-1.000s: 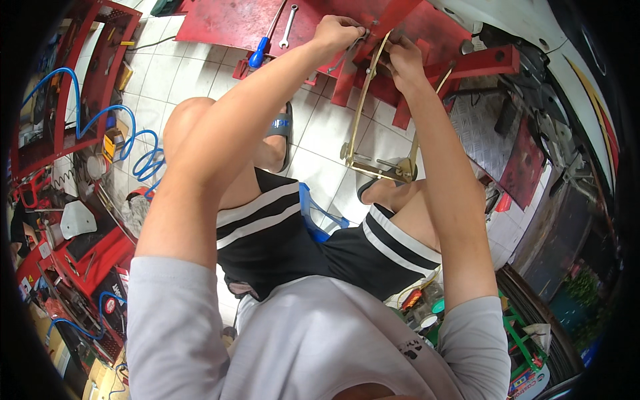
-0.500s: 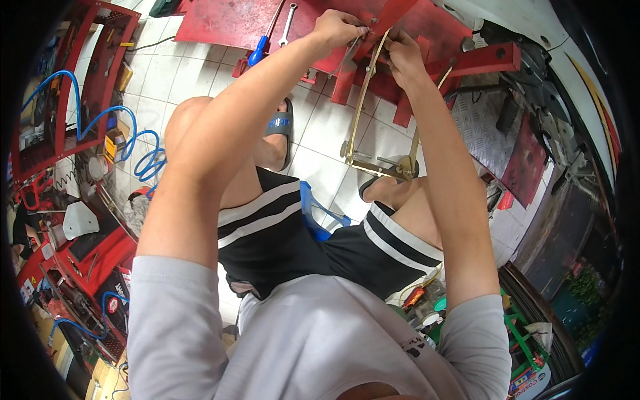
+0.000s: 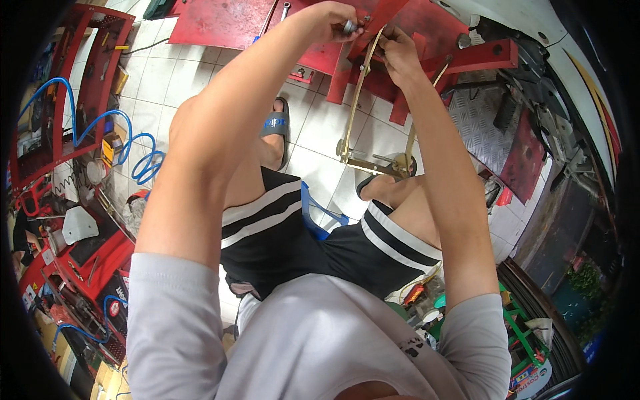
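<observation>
At the top, my left hand (image 3: 333, 23) is closed with a small grey round-ended metal piece (image 3: 350, 27) at its fingertips, beside a red metal arm (image 3: 387, 10). Its exact kind is unclear. My right hand (image 3: 400, 53) has curled fingers at the upper end of a gold-coloured metal frame (image 3: 357, 100), close to the red arm. What those fingers grip is hidden. The frame slants down toward my feet, its lower crossbar (image 3: 373, 167) above the tiles. Past my left forearm lie a wrench (image 3: 285, 10) and a screwdriver (image 3: 269, 17), partly covered.
A red metal platform (image 3: 220, 27) spans the top, with a red beam (image 3: 483, 57) on the right. White floor tiles (image 3: 313, 123) lie below. A coiled blue hose (image 3: 137, 143) and red tool racks (image 3: 70, 100) stand left. Blue stool parts (image 3: 317, 210) show between my legs.
My left hand has turned and shifted slightly up and left, bringing the grey round end into view. The view has shifted a little, and my forearm now covers the screwdriver's blue handle more.
</observation>
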`<state>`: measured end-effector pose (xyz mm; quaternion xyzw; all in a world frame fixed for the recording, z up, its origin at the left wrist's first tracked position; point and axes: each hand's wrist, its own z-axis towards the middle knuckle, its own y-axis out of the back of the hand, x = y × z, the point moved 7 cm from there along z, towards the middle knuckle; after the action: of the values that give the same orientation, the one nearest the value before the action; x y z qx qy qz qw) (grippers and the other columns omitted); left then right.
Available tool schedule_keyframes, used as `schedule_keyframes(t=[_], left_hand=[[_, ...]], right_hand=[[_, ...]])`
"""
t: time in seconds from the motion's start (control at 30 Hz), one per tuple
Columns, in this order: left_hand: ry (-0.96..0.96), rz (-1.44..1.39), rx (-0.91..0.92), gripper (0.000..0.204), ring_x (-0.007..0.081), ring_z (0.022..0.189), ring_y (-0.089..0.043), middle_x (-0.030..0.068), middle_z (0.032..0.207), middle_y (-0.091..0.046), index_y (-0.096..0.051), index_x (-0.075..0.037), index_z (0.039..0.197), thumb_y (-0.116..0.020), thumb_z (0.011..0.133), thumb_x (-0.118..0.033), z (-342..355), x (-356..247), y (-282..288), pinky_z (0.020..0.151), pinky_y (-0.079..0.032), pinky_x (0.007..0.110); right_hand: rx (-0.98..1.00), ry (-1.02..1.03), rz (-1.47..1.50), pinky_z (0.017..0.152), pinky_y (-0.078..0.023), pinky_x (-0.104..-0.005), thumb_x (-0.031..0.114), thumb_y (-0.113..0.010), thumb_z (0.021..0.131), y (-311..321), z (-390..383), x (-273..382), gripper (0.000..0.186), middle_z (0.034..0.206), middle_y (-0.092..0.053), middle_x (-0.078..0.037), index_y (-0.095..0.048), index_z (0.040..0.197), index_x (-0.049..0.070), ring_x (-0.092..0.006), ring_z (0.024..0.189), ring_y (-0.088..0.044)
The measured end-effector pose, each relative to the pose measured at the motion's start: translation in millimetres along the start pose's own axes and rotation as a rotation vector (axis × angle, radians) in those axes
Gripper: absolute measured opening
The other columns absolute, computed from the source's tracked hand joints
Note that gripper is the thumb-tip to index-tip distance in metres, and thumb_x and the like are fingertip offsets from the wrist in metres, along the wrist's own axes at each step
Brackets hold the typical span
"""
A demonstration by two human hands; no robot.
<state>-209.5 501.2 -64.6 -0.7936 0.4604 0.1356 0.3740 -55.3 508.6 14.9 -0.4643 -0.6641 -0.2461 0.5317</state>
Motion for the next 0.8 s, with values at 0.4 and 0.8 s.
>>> schedule_keyframes(t=[0.4, 0.8], left_hand=[[-0.312, 0.855, -0.135, 0.011, 0.0172, 0.067, -0.062, 0.0079, 0.074, -0.066, -0.067, 0.001, 0.083, -0.069, 0.079, -0.01, -77, -37, -33, 0.063, -0.05, 0.032], [-0.74, 0.961, -0.321, 0.03, 0.0172, 0.091, -0.069, 0.013, 0.098, -0.072, -0.07, -0.001, 0.106, -0.073, 0.076, -0.007, -102, -31, -51, 0.083, -0.054, 0.028]], right_hand=[[-0.046, -0.018, -0.043, 0.063, -0.048, -0.0273, 0.0, -0.055, 0.091, 10, -4, 1, 0.003, 0.08, -0.061, -0.005, -0.057, 0.089, 0.0, -0.0128, 0.068, -0.057], [-0.046, -0.043, -0.031, 0.065, -0.05, -0.0281, 0.0, -0.052, 0.093, 11, -5, 1, 0.005, 0.083, -0.062, -0.006, -0.057, 0.092, 0.0, -0.0129, 0.07, -0.059]])
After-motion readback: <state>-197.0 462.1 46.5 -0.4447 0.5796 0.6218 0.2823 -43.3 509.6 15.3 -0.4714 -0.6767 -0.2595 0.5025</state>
